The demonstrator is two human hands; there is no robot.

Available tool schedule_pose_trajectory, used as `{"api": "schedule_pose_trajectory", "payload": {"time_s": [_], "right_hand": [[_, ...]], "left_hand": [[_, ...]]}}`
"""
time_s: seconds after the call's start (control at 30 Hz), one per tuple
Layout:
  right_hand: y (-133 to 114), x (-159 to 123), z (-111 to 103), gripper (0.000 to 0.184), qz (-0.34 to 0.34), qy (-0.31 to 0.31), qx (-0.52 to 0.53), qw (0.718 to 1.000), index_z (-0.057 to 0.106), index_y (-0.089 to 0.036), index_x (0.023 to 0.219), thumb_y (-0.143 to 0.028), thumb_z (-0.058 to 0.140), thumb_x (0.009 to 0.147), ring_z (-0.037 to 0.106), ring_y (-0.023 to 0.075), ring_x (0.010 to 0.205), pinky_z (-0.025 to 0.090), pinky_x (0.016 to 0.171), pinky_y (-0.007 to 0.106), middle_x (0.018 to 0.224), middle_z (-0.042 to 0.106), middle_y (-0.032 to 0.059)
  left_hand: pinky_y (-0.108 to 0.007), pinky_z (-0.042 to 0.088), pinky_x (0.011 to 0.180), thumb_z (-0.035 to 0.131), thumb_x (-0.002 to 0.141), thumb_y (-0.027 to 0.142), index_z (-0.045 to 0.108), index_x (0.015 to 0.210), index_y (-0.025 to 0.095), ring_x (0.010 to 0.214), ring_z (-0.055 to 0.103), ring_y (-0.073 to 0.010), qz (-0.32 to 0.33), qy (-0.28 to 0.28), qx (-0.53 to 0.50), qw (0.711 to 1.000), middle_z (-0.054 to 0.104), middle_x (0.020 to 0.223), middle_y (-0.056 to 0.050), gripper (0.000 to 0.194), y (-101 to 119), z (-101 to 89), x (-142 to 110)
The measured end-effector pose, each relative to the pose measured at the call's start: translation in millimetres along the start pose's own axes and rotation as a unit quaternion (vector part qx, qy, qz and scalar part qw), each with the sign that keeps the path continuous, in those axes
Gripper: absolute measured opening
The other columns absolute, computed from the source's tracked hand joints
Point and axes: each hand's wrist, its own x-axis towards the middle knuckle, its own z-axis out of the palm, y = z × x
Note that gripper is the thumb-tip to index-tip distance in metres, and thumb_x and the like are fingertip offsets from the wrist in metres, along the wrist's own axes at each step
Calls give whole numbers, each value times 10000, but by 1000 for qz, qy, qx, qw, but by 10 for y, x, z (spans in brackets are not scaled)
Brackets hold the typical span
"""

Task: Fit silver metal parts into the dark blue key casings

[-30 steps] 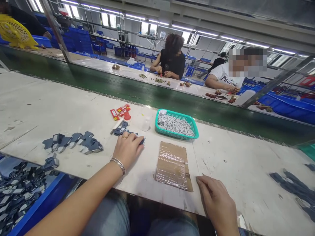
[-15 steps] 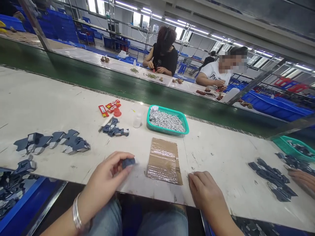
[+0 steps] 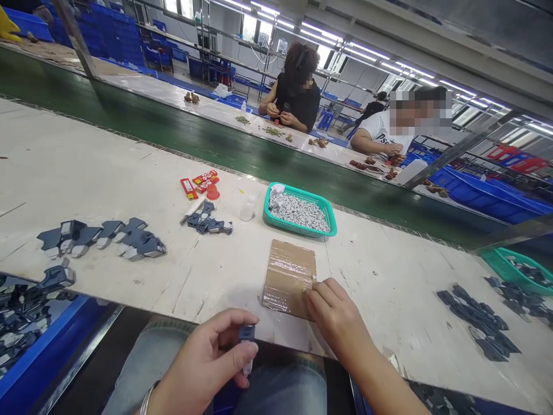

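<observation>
Small dark-blue plastic piece (image 3: 247, 340) stands pinched between thumb and fingers of the left hand (image 3: 207, 363), just past the near edge of the table (image 3: 108, 173), over the person's jeans (image 3: 147, 351). Right hand (image 3: 334, 311) lies open, fingertips touching the right edge of a plastic-wrapped cardboard pad (image 3: 287, 279); beyond it sits a teal basket (image 3: 302, 231) of grey-and-white pieces.

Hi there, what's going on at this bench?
A person at a white workbench is pinching a small dark blue piece in their left hand. Their right hand rests on a taped cardboard pad. A teal basket of grey-and-white pieces and a pile of dark blue pieces sit nearby. Across the way, co-workers handle brown items.
</observation>
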Motion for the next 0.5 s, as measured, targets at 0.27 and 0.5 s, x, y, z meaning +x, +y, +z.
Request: {"api": "schedule_pose_trajectory", "payload": {"time_s": [0.27,0.5], "right_hand": [[4,119,20,382,-56,-30,24,998,460,-193,582,-49,332,911,393,147,587,320,509,281,622,476,22],[-94,123,-192,119,93,76,117,986,572,-198,758,-179,520,864,531,151,711,445,619,276,733,585,21]], "left_hand": [[-282,548,590,648,767,325,564,1162,241,697,550,-148,14,21,42,999,517,777,9,411,-13,-15,-2],[-284,509,711,663,724,239,639,1052,240,817,587,-183,45,8,147,988,629,914,-46,330,1,68,32]]}}
